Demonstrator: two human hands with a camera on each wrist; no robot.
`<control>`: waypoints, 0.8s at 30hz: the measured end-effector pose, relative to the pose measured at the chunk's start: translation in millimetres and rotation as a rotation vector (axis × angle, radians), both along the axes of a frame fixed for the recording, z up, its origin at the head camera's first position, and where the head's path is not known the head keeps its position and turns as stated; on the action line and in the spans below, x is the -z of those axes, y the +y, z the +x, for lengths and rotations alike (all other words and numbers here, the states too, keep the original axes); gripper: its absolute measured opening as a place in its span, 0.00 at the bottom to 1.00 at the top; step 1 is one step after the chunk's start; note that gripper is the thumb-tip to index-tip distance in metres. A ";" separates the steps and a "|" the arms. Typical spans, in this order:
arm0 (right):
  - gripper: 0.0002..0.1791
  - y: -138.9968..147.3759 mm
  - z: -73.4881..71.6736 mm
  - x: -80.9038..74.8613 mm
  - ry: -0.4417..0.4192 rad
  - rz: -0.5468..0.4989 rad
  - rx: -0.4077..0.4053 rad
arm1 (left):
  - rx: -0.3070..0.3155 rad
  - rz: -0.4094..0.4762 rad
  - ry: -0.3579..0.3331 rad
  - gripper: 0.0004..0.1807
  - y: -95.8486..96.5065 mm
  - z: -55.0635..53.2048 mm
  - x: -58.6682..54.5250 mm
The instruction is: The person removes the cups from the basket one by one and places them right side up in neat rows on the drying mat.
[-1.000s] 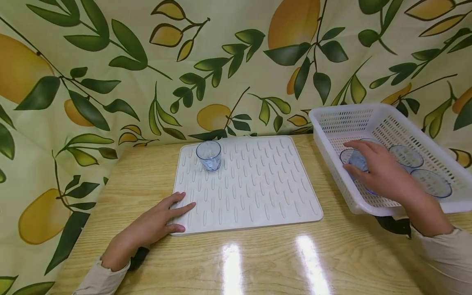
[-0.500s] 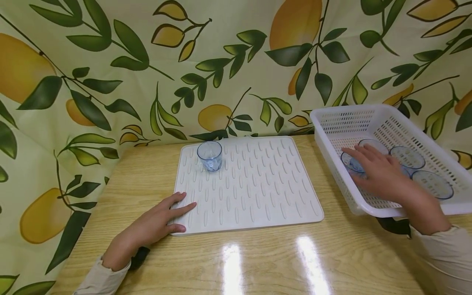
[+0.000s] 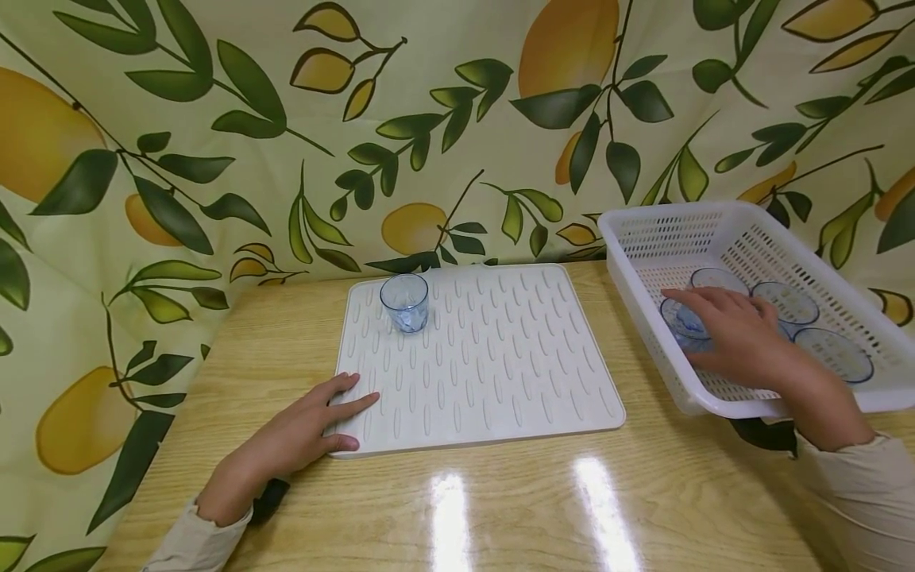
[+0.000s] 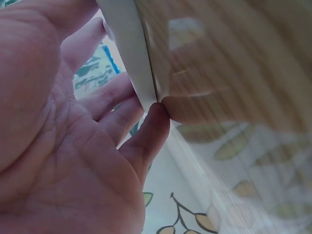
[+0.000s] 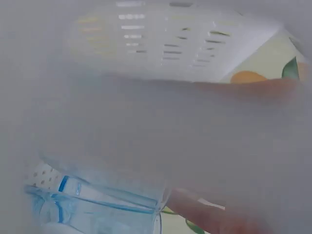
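Resting on the near left corner of a white mat (image 3: 479, 373), a person's left hand (image 3: 303, 433), lower left of the frame, spreads nearly straight fingers and grips nothing. At right, the right hand (image 3: 750, 342) bends its fingers inside a white basket (image 3: 743, 408); whether they have hold cannot be told. Between forefinger and thumb shows a blue glass (image 3: 688, 322), mouth up, long axis vertical. Another upright tumbler (image 3: 407, 308) stands on the mat's far left.

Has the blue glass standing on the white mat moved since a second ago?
No. In the head view, the blue glass stands in the same spot near the far left corner of the white mat.
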State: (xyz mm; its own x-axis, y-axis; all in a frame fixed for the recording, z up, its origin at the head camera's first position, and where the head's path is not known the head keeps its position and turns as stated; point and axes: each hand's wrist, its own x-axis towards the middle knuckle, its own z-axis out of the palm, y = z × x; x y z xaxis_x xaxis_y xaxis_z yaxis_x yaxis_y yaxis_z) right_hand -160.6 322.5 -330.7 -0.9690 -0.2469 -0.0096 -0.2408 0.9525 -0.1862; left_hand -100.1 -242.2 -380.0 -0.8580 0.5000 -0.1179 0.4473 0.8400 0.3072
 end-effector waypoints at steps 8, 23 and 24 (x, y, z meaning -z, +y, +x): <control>0.54 5.4 -0.9 -0.6 -0.026 0.006 0.013 | 0.014 -0.007 0.022 0.36 -1.2 0.8 0.9; 0.54 7.1 -2.9 2.2 -0.047 0.057 0.066 | 0.004 -0.026 0.021 0.36 -0.4 1.3 1.1; 0.53 6.9 -2.8 2.5 -0.045 0.056 0.068 | 0.004 -0.026 0.022 0.36 -0.4 1.4 1.2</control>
